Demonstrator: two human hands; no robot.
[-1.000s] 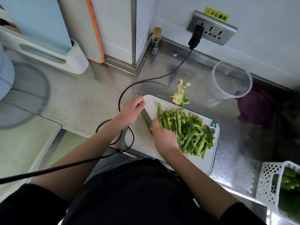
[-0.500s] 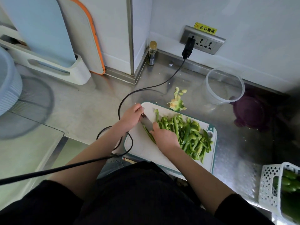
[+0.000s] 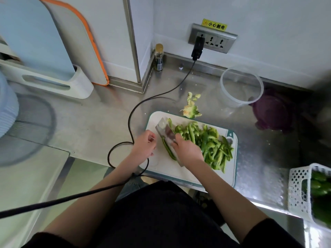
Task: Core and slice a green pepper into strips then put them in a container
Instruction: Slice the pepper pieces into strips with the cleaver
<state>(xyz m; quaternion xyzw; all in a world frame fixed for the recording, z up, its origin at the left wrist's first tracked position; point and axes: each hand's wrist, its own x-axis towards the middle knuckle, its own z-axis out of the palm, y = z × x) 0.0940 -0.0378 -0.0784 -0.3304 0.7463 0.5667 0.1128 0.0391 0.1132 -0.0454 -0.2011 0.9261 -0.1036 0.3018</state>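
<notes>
Right hand (image 3: 188, 151) grips a cleaver (image 3: 165, 135), fingers curled on its handle end, blade tilted over the white cutting board (image 3: 161, 169). One dark green strip (image 3: 168, 149) lies just left of the blade. Pile of pepper strips (image 3: 211, 145) covers the board's right half. Left hand (image 3: 144, 146) rests at the board's left edge, fingers loosely curled, holding nothing. Pepper core (image 3: 191, 110) sits just beyond the board. Clear container (image 3: 241, 86) stands farther back-right, w/ a purple lid (image 3: 272, 111) beside it.
</notes>
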